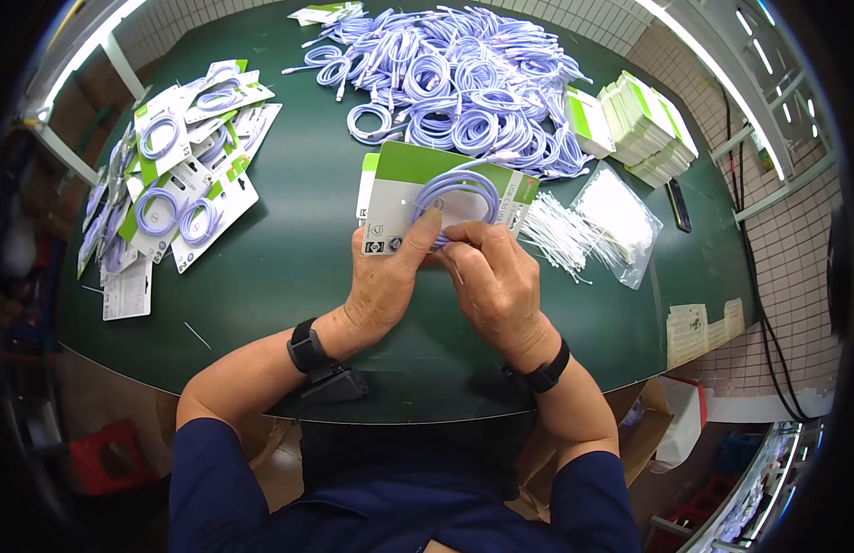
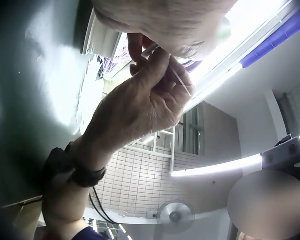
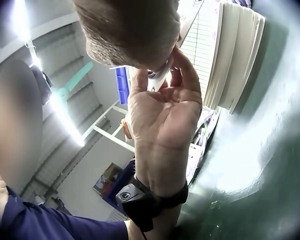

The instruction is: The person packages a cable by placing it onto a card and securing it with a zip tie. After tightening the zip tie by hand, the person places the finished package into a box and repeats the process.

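Note:
My left hand (image 1: 382, 281) grips a green-and-white packaging card (image 1: 397, 184) from its lower left, thumb pressed on the coiled lilac USB cable (image 1: 456, 180) that lies against the card's face. At the coil's lower edge my right hand (image 1: 499, 288) has its thumb and fingers bunched together. In the left wrist view, a thin white cable tie (image 2: 180, 82) sticks out from the right hand's pinched fingers. In the right wrist view, the left hand (image 3: 165, 110) is curled round the card's edge, while the right hand (image 3: 130, 32) covers much of the coil.
A large heap of coiled lilac cables (image 1: 473, 78) lies at the back. Carded cables (image 1: 159, 212) are piled left. On the right are stacked cards (image 1: 639, 124), loose white cable ties (image 1: 560, 235), a clear bag (image 1: 630, 221), a dark slim object (image 1: 678, 205) and printed paper (image 1: 689, 336).

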A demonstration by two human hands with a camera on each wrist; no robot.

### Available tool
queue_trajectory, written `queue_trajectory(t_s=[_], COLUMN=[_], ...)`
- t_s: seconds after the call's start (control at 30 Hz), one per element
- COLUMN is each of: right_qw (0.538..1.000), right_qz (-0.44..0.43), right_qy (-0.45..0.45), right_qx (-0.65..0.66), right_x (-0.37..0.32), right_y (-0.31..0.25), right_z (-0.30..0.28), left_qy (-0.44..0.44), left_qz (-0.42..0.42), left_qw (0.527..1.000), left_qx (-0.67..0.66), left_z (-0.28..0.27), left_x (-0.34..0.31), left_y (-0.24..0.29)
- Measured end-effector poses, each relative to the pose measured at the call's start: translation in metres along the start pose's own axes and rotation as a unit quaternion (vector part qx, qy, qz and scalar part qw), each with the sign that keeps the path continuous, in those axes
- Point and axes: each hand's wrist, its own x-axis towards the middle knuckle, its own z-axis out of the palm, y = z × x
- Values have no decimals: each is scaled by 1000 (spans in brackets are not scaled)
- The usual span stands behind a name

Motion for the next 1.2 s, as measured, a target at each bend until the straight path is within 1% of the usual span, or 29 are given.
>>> queue_trajectory(t_s=[0.13,0.27,0.37,0.4,0.5,0.53,0.63,0.67,0.77,1.03,1.2], right_qw=[1000,999,999,999,997,997,998,998,996,993,994], right_qz=[-1,-1,-1,2,1,4,-29,-25,-41,-23,-6], right_qy=[-15,-22,28,28,70,68,60,58,76,106,93], right_qx=[-4,24,29,29,32,32,3,4,2,42,48], right_x=[1,-2,-6,-7,-8,-9,-7,-8,-9,-13,-11], right_y=[0,5,6,5,2,2,1,1,3,1,-6], right_z=[-4,-4,0,2,3,2,-1,0,3,7,5], left_qy=[-11,-4,-46,-46,-41,-41,-54,-53,-27,-37,-42], left_qz=[-8,-9,22,20,45,41,92,88,35,50,33], left_qw=[999,999,994,993,994,994,983,983,997,996,996], left_qx=[43,32,101,102,91,91,151,151,62,71,65], left_z=[-6,-3,-9,-8,-5,-4,-4,-3,2,4,-3], left_x=[2,2,3,4,5,7,11,11,9,8,13], left_y=[-1,-3,-4,-4,-3,-3,-4,-4,-1,2,-5])
